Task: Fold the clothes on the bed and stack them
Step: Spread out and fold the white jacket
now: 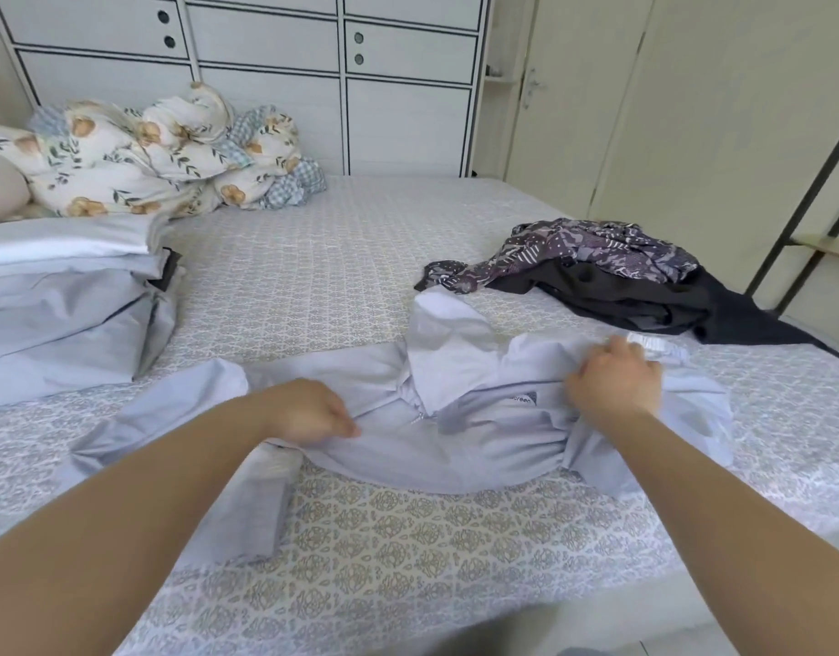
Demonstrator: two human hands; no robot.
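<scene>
Pale blue jacket [479, 433] on bed [360, 537], both hands [308, 409] gripping fabric.

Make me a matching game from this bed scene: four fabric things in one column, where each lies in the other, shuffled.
Things:
1. light blue jacket
2. floral quilt
3. dark patterned clothes
4. folded pale stack

Places:
A. far right of bed
B. under both hands
C. left edge
D. far left, by the cabinet

Pairs: 1-B, 2-D, 3-A, 4-C

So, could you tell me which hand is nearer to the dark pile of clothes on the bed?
Right. The right hand grips the light jacket just in front of the dark pile; the left hand is farther off, across the jacket.
</scene>
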